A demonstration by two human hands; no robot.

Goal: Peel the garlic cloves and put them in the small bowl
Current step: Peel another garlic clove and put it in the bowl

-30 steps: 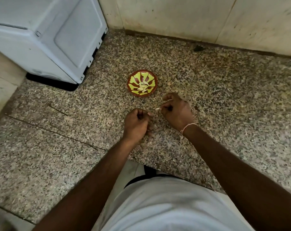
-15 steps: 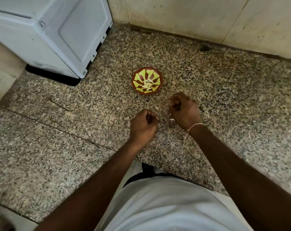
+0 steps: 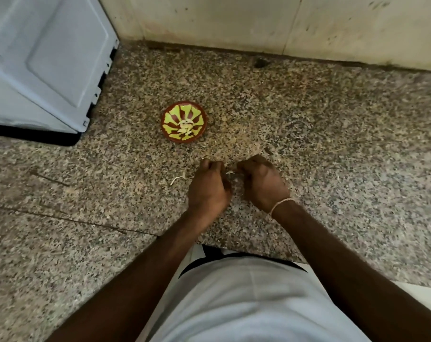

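Observation:
A small red bowl (image 3: 184,124) with a yellow-green pattern sits on the speckled granite counter (image 3: 308,134), with a few pale peeled cloves in it. Nearer to me, my left hand (image 3: 208,186) and my right hand (image 3: 262,182) are side by side, fingers curled, close together. A pale bit of garlic (image 3: 230,172) shows between their fingertips; both hands seem to pinch it. A strip of white garlic skin (image 3: 177,178) lies on the counter just left of my left hand. The frame is blurred.
A white appliance (image 3: 46,60) stands at the back left on the counter. A tiled wall (image 3: 258,21) runs along the back. The counter's front edge is by my body.
My hands have drawn closer together and a little nearer to me. A strip of skin now lies on the counter left of my left hand. The camera view has shifted.

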